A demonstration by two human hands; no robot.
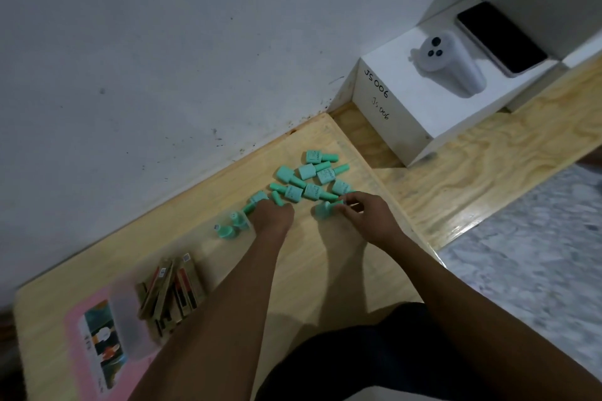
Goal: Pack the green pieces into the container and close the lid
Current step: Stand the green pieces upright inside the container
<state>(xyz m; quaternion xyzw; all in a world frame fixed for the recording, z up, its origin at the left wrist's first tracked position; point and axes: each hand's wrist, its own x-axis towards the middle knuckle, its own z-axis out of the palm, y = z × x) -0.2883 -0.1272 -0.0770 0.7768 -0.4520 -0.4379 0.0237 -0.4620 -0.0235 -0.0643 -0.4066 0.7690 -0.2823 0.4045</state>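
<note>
The green pieces are small mint-coloured bottles, each a squarish body with a long rounded cap, most lying on their sides in a loose cluster on the wooden table near the wall. Two more sit apart to the left, blurred.

The right hand pinches one green piece by its cap at the cluster's near edge. The left hand reaches onto pieces at the cluster's left end; its fingers are hidden behind its back, so I cannot tell whether it grasps anything.

The container – clear plastic, blurred – sits well apart at the near left on a pink sheet, beside brown packets. A white box carries a phone.
</note>
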